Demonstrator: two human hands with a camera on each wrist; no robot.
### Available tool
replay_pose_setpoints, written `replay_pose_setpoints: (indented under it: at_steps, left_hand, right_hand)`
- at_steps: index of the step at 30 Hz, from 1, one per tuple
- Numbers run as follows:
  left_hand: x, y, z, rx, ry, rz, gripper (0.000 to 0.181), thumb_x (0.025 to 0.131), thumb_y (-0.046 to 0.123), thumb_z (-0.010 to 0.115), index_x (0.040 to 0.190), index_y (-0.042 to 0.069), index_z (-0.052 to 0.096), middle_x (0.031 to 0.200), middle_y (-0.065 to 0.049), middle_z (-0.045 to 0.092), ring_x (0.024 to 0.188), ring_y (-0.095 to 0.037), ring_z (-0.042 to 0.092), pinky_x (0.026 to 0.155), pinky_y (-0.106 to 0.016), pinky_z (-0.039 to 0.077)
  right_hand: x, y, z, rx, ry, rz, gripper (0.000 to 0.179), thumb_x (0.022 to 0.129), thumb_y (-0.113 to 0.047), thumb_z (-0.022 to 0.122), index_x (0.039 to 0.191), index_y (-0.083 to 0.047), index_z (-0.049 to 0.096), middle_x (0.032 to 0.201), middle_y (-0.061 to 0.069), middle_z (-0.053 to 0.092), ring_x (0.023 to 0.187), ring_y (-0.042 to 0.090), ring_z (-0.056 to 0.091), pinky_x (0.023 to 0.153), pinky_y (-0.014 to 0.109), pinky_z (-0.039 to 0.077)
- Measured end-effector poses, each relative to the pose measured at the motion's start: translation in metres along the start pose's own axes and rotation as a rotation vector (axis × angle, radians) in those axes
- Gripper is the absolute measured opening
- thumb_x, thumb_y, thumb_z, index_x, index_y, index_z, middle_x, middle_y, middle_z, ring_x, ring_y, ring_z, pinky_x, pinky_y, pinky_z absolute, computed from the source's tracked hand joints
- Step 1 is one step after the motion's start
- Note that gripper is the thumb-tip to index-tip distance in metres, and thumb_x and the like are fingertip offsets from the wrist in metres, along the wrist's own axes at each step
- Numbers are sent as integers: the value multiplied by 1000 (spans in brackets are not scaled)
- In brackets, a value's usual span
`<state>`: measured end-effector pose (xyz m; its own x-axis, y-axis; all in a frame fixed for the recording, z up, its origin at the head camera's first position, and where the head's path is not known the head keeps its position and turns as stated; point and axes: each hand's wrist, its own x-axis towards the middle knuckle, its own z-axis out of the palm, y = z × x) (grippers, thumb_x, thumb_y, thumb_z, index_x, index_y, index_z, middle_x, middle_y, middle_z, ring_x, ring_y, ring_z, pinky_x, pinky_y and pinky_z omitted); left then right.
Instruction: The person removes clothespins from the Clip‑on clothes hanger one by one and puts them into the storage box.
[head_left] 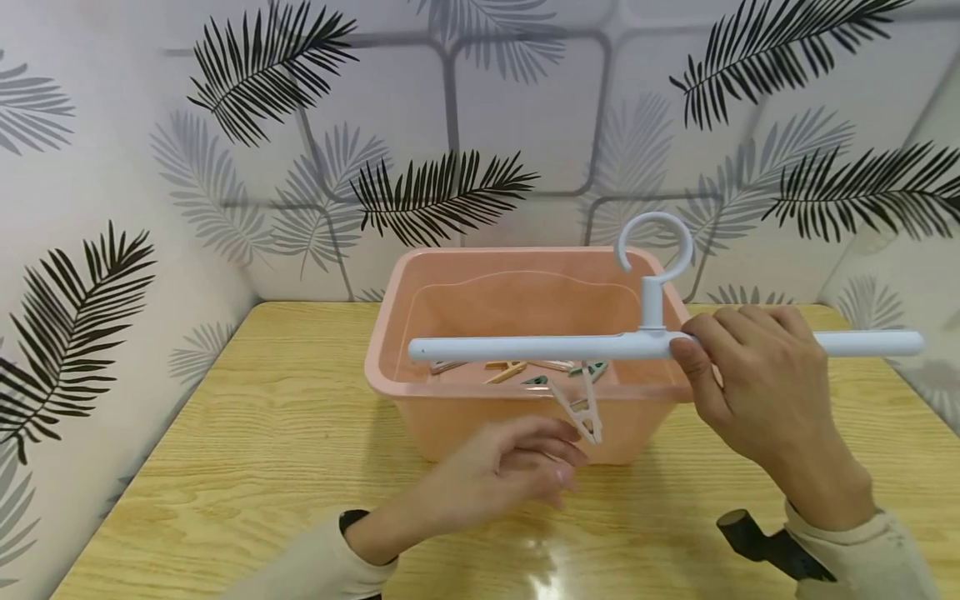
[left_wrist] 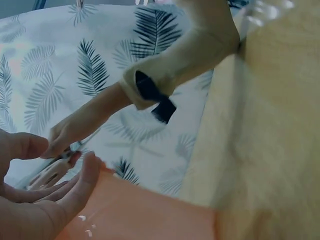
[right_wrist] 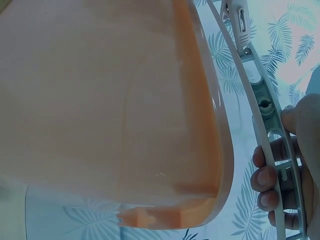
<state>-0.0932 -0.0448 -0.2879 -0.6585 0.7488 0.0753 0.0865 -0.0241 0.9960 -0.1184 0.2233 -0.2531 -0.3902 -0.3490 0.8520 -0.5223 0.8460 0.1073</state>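
Observation:
My right hand grips a pale blue bar hanger just right of its round hook. In the right wrist view the fingers curl round the ribbed underside of the hanger. A whitish clothespin hangs from the bar, and the same clothespin shows at the top of the right wrist view. Below the bar my left hand is blurred, its fingers loosely bent beside the lower end of the clothespin. The left wrist view shows the thumb and fingers of this hand spread apart.
A pink plastic tub stands on the yellow wood-grain table, behind the hands. Several clothespins in cream, yellow and green lie inside it. Leaf-patterned covering surrounds the table's back and sides.

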Motion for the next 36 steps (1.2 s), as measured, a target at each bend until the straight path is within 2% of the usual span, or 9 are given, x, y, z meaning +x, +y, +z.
replay_pose_setpoints:
  at_steps: [6,9,15,20,23,27,30,33,36]
  left_hand:
    - [13,-3,14,-273,-26,2,44,99,10,51,140,4,36,124,-23,58,101,-23,67,85,-43,54]
    - [18,-3,20,-346,-42,60,45,100,11,50,142,7,35,125,-28,55,102,-21,66,86,-44,53]
    - [27,-4,26,-391,-13,225,40,101,17,51,134,0,36,123,-41,48,97,-17,67,84,-45,54]
    - [29,-1,24,-440,86,219,34,102,15,48,128,-5,40,107,-16,62,89,-13,65,78,-30,54]
    - [28,2,20,-408,159,201,32,103,13,45,127,-8,42,99,-3,62,79,-10,62,71,-23,51]
    - [26,4,13,-269,225,222,31,102,13,47,122,-11,48,93,-4,63,66,-8,57,59,-21,48]
    - [24,3,12,-110,276,291,28,101,11,50,117,-11,52,90,-13,65,59,-8,56,51,-22,49]
    - [24,0,12,241,378,457,14,97,4,54,105,-7,56,82,-15,65,54,-5,55,48,-19,48]
    - [25,-4,11,663,540,625,4,95,0,57,93,-3,54,68,-8,55,52,-5,48,47,-12,40]
  right_hand:
    - [0,-2,-2,-2,4,-7,56,103,-45,35,75,-2,58,66,12,60,68,35,60,67,49,40]
    - [1,-3,-2,2,12,-14,55,103,-44,36,76,-1,59,66,12,60,67,35,60,67,49,40]
    - [3,-5,-4,9,19,-22,55,103,-42,36,74,-1,57,65,12,59,65,34,59,67,48,41]
    - [3,-5,-5,14,17,-24,54,103,-42,36,73,-2,55,63,10,57,62,33,56,66,48,40]
    - [3,-4,-6,13,27,-20,54,103,-42,36,73,-2,56,64,11,58,64,34,58,66,48,40]
    - [2,-3,-6,20,34,-2,56,103,-44,36,74,-2,58,68,12,62,68,35,61,67,49,41]
    - [1,-4,-5,24,26,4,55,103,-44,36,74,-2,58,67,11,61,67,34,60,66,48,41]
    - [1,-7,-5,11,19,-3,55,103,-44,35,74,-2,55,63,10,56,62,34,58,62,46,39]
    - [2,-11,-6,-9,14,-7,56,103,-45,33,73,-2,52,58,9,50,57,34,55,58,44,38]
